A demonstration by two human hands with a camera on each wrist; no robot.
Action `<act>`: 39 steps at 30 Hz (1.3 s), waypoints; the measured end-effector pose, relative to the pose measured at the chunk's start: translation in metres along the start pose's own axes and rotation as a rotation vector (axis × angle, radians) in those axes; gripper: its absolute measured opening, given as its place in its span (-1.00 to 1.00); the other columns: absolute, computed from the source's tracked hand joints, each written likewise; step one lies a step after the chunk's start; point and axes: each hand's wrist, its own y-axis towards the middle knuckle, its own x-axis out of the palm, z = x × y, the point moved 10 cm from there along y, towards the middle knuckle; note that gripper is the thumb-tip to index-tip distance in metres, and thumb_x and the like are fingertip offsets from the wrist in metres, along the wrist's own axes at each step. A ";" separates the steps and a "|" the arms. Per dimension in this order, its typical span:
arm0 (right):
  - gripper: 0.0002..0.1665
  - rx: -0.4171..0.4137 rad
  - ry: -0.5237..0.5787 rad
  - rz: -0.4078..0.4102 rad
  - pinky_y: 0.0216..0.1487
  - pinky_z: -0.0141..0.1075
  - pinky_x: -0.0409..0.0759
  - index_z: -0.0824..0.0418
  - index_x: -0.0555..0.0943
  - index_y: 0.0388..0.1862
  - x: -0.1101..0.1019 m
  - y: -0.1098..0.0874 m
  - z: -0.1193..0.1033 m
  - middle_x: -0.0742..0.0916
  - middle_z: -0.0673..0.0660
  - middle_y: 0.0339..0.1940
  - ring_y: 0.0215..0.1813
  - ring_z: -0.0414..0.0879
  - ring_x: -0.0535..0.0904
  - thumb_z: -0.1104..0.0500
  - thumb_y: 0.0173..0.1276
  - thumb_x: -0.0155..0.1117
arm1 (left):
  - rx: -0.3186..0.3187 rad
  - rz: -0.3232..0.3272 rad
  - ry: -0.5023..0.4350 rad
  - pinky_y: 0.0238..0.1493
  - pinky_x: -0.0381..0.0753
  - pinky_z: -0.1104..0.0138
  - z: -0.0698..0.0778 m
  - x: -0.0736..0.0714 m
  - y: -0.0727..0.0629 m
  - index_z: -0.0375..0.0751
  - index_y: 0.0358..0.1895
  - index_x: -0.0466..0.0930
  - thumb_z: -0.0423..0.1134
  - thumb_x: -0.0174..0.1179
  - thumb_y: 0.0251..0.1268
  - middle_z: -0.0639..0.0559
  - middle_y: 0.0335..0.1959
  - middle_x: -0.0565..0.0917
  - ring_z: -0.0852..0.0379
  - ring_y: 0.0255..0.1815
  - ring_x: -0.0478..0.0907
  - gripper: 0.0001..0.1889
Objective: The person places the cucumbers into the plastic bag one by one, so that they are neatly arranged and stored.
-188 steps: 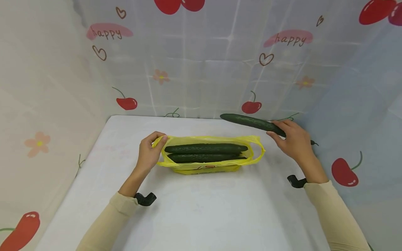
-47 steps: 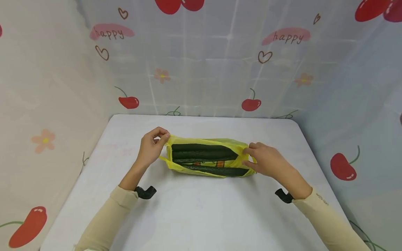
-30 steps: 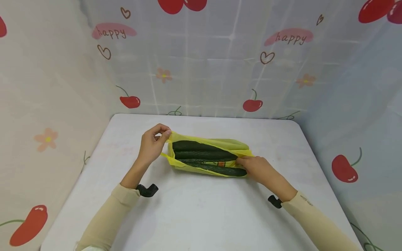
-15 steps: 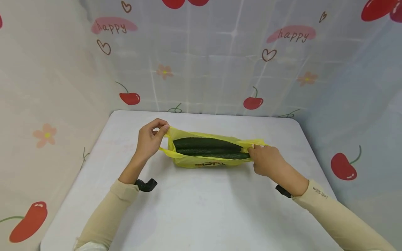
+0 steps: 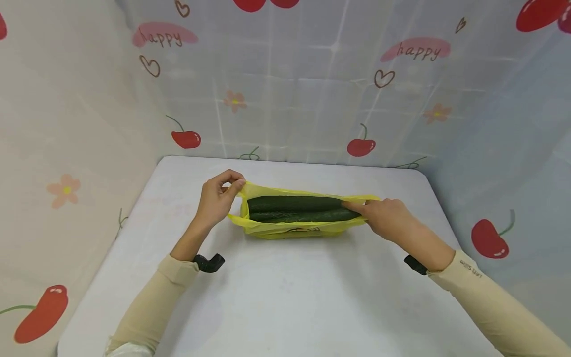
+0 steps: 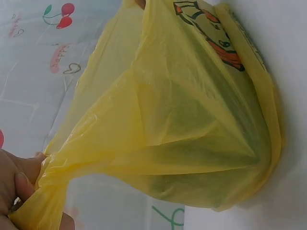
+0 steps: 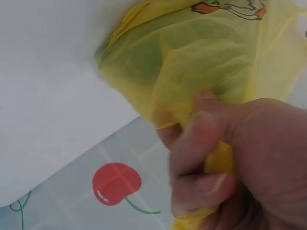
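Note:
A yellow plastic bag lies on the white table, its mouth spread towards the head camera. Dark green cucumbers lie lengthwise side by side inside; how many lie beneath is hidden. My left hand pinches the bag's left handle and draws it up taut, as the left wrist view shows with the stretched plastic bag. At the other end, my right hand grips the right handle. In the right wrist view the right hand has curled fingers round the bunched yellow plastic. One finger reaches over the cucumbers' right ends.
The white table has rounded back corners. A curtain printed with cherries and hearts hangs behind it, and similar sheets stand at both sides. Each wrist bears a black camera mount.
Earliest, my right hand held a cucumber outside the bag; that hand now grips the right handle. Over the last second the bag's mouth has been pulled straighter and the right hand moved rightward.

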 end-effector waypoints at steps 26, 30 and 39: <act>-0.38 -0.086 0.065 0.117 -0.45 -0.19 0.65 0.05 0.72 0.24 -0.016 -0.020 0.020 0.83 0.09 -0.26 -0.42 -0.03 0.68 0.47 0.24 0.52 | 0.013 0.006 0.030 0.04 0.69 0.31 -0.001 -0.001 -0.001 -0.12 -0.05 0.76 -0.08 0.25 0.63 -0.05 -0.17 0.77 0.24 -0.09 0.63 -0.79; -0.22 -0.216 0.043 0.106 -0.24 -0.18 0.74 0.03 0.71 0.34 -0.016 -0.030 0.011 0.77 0.06 -0.19 -0.26 -0.04 0.70 0.54 0.17 0.52 | 0.012 0.011 0.035 0.03 0.67 0.31 -0.001 -0.003 -0.001 -0.12 -0.06 0.76 -0.08 0.25 0.64 -0.05 -0.18 0.77 0.24 -0.09 0.62 -0.79; -0.28 -0.344 -0.024 0.150 -0.05 -0.23 0.67 0.07 0.53 0.21 -0.020 -0.047 0.001 0.78 -0.10 -0.31 -0.30 -0.19 0.56 0.51 0.14 0.55 | 0.013 0.019 0.034 0.00 0.63 0.38 -0.001 -0.006 0.002 -0.13 -0.07 0.77 -0.08 0.27 0.62 -0.07 -0.20 0.78 0.21 -0.11 0.61 -0.80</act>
